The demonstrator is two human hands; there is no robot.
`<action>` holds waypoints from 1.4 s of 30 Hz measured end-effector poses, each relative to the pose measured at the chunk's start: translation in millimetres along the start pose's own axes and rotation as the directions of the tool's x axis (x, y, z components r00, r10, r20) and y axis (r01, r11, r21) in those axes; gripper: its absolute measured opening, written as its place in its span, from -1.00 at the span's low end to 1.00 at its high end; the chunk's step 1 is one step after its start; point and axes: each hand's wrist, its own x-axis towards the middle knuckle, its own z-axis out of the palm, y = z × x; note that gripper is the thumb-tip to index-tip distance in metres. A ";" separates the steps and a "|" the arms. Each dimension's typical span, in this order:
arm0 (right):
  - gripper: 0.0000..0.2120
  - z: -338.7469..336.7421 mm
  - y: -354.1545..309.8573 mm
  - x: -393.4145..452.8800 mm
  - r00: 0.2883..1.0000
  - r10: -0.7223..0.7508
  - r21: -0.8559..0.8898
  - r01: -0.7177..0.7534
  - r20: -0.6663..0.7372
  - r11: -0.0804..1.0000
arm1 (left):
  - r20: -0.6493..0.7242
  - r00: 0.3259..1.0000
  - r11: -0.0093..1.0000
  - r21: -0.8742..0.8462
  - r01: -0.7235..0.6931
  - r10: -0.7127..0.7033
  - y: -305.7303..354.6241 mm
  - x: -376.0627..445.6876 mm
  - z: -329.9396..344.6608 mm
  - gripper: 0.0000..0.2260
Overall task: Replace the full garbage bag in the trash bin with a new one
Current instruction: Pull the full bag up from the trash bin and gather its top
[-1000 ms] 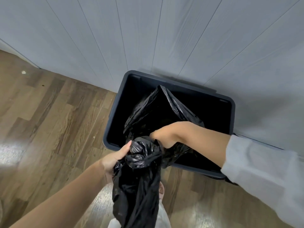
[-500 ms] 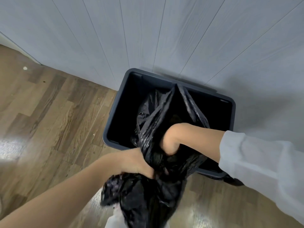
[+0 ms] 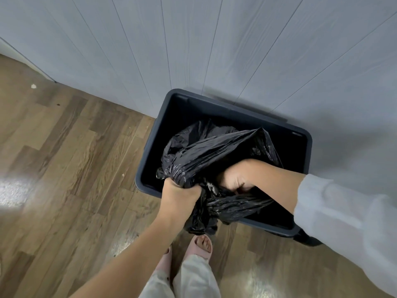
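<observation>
**Two hands gripping one black bag over one bin**

A pale grey panelled wall [image 3: 193, 39] is filling the upper part of the frame, and a wood-plank floor [image 3: 64, 158] is spreading across the left and bottom. One dark grey rectangular trash bin [image 3: 148, 160] is standing against the wall, right of centre, with its opening facing up.

One black garbage bag [image 3: 210, 151] is lying crumpled in the bin's opening, its bulk sitting in the middle and its lower part spilling over the near rim toward the bottom of the frame. The left hand [image 3: 180, 194], coming up from the lower left on a bare forearm, is clenching a bunched fold of the bag at the near rim; the plastic is emerging above the knuckles and hanging down just to the right of the hand. The right hand [image 3: 234, 181], entering from the right in a light grey sleeve [image 3: 343, 211], is curling into the plastic just beside the left hand, its fingers partly buried in the folds and closing on the bag.

Two feet in pale slippers [image 3: 202, 244] are standing at the bottom centre, just below the hanging plastic.
</observation>
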 end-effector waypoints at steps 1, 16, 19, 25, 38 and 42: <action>-0.73 0.4 -0.4 0.0 1.000 -0.014 0.007 0.014 -0.023 1.000 | 0.001 1.000 1.000 -0.017 0.020 -0.020 1.6 0.2 1.4 -0.66; -0.74 46.4 15.7 -37.7 0.582 -0.079 0.152 0.337 -0.809 0.929 | 0.507 0.840 0.980 0.077 0.183 -0.196 28.4 12.2 -11.9 -0.74; -0.67 48.0 17.3 -57.6 0.645 -0.076 0.417 0.574 -0.760 0.705 | 0.616 0.774 0.978 -0.028 0.209 -0.148 31.7 13.5 -21.4 -0.69; -0.65 57.4 21.4 -69.6 0.777 -0.229 0.716 0.629 -0.586 0.303 | 0.768 0.636 0.956 -0.132 0.261 -0.068 30.5 12.4 -34.0 -0.59; -0.67 51.5 24.7 -80.7 0.632 -0.140 0.417 0.644 -0.762 0.641 | 0.533 0.845 0.995 -0.100 0.006 0.048 23.4 11.6 -34.3 -0.80; -0.86 38.2 29.4 -86.9 0.675 -0.222 0.404 0.637 -0.704 0.657 | 0.549 0.835 0.999 -0.012 -0.034 0.035 21.0 13.6 -44.2 -0.74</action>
